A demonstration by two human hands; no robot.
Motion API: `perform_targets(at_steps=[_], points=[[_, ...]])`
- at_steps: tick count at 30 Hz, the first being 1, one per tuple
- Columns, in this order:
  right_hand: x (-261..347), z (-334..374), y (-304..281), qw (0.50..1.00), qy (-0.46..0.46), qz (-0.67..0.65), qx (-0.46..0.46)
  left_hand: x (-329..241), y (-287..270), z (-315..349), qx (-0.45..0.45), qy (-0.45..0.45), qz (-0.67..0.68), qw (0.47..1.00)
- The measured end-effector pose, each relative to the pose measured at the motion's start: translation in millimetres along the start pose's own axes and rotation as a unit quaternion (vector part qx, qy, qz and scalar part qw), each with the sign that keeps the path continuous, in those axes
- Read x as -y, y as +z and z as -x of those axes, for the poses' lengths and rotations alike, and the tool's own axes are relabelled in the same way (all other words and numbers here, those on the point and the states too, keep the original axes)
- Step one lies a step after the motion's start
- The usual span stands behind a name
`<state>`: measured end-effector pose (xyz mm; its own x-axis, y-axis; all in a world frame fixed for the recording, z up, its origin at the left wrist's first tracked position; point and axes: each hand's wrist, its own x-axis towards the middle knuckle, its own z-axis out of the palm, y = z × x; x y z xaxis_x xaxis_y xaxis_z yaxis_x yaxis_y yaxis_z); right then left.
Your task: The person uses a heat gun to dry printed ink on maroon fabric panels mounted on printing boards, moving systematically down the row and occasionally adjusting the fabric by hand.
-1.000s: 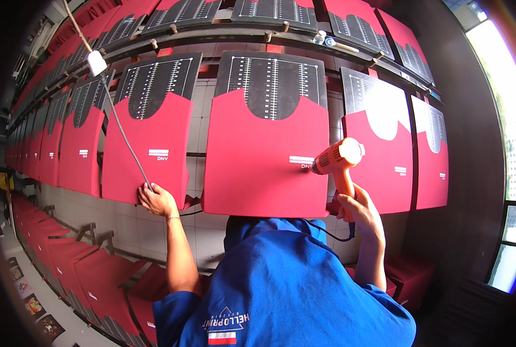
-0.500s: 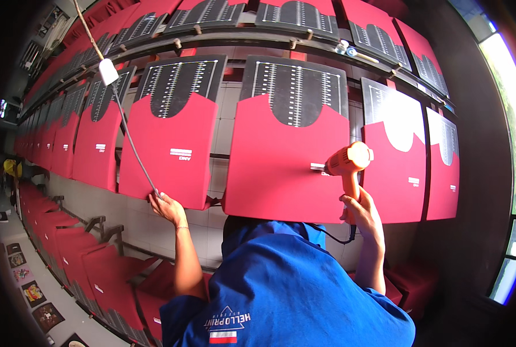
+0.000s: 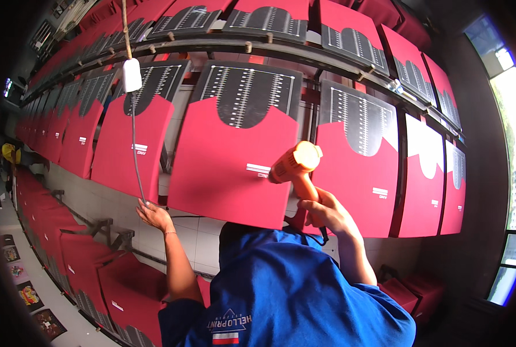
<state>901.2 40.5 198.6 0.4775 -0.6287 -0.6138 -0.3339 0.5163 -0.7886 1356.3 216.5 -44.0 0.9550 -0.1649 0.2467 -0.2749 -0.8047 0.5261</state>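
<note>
In my right hand [image 3: 331,213] I grip the handle of an orange heat gun [image 3: 296,165]. Its nozzle points left at the small white print [image 3: 258,168] on a red fabric panel [image 3: 226,168], close above it. The panel lies on a black board with white scale marks [image 3: 243,95]. My left hand [image 3: 155,217] is out to the left, its fingers closed loosely on a dark cable [image 3: 136,139]. That cable hangs from a white connector [image 3: 132,76]. Part of the grip is hidden at the fingertips.
Similar red panels on boards stand on both sides, such as the one to the right [image 3: 350,185]. Beyond runs a dark rail [image 3: 258,49] with another row. Behind me at left is a further red row [image 3: 84,254]. A bright window [image 3: 509,98] is at far right.
I have moved left along the row. The heat gun has gone from one panel's print to that of the panel to its left. My left hand keeps the cable, which now hangs straighter.
</note>
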Motion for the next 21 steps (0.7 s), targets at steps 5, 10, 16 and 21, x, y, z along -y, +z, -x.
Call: perform_targets(at_steps=[5, 10, 16, 21], points=[[23.4, -37.2, 78.2, 0.999, -0.016, 0.007, -0.031, 29.4, 21.3, -77.5, 0.021, -0.013, 0.016, 1.0], [37.0, -48.5, 103.9, 0.997, 0.008, 0.015, -0.081, 6.5, 37.0, -84.2, 0.012, -0.044, 0.172, 0.984], [44.3, -55.6, 124.6, 0.994, 0.006, 0.033, -0.108, 8.6, 33.7, -86.7, 0.007, -0.03, 0.205, 0.978], [47.8, -61.0, 131.6, 0.993, 0.024, 0.061, -0.097, 13.5, 35.9, -87.9, 0.018, -0.01, 0.218, 0.976]])
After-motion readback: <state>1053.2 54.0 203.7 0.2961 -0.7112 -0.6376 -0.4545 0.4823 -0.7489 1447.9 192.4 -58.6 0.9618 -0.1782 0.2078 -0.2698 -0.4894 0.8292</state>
